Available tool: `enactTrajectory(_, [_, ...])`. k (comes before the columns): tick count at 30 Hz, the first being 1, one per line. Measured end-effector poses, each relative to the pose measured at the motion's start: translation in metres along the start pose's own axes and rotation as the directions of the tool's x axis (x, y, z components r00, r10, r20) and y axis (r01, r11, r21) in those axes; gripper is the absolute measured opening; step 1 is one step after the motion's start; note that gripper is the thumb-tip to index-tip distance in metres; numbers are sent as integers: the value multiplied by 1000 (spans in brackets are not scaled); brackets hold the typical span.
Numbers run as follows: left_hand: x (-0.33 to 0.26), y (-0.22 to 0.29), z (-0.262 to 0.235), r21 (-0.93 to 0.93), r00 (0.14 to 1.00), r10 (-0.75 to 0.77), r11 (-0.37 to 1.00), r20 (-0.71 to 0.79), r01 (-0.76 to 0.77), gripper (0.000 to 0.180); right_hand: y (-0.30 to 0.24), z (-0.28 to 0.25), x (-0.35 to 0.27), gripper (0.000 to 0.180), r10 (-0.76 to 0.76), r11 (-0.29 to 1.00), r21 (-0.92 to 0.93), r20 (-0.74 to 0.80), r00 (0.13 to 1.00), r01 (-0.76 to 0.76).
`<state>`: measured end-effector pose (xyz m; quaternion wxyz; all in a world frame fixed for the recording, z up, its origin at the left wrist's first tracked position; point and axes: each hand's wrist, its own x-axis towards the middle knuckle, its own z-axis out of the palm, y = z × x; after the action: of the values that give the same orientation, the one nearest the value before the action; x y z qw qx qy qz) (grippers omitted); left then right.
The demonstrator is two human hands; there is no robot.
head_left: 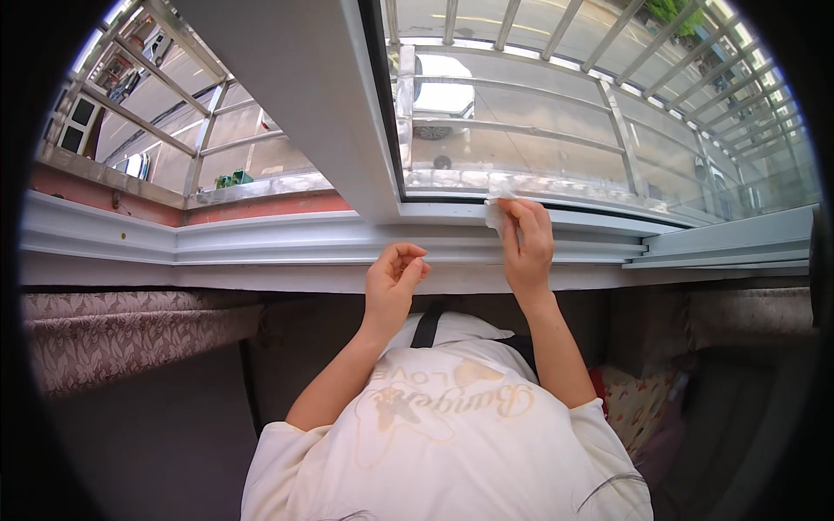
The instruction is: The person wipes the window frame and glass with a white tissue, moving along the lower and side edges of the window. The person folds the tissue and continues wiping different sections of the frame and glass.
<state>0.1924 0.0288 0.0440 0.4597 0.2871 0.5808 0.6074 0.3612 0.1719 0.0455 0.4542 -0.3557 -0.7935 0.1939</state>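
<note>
A crumpled white tissue (497, 217) is pinched in the fingers of my right hand (530, 243). It touches the lower rail of the white sliding window frame (452, 211), just below the glass pane (521, 156). My left hand (395, 278) hovers in front of the white window track (347, 247), its fingers curled inward with the thumb close to them. Whether anything small lies between those fingertips is hidden.
Metal security bars (521, 126) stand outside the window, with a white car (443, 91) beyond them. A green object (233, 179) sits on the outer ledge at left. Patterned curtains (130, 334) hang below the sill, and a thick white upright (304, 95) divides the window.
</note>
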Motion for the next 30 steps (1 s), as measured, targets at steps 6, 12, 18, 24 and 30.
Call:
enactTrajectory(6, [1,-8,12,-113,997,-72,991,13,73,16,-7,8,1,38,-152,988,28,72,986,150])
enactTrajectory(12, [-2,-10,13,-123,995,-102,987,5,102,19,-13,25,5,43,-210,978,27,121,970,208])
enactTrajectory(18, [-4,-9,12,-139,994,-97,986,-60,87,19,-19,46,11,45,-330,943,12,152,932,332])
enactTrajectory(24, [-4,-12,3,-161,991,-67,986,-114,48,18,-33,54,21,43,-409,905,-25,222,885,424])
enactTrajectory(30, [-5,-9,6,-137,988,-47,990,-144,27,17,-22,44,27,35,-460,884,28,224,859,467])
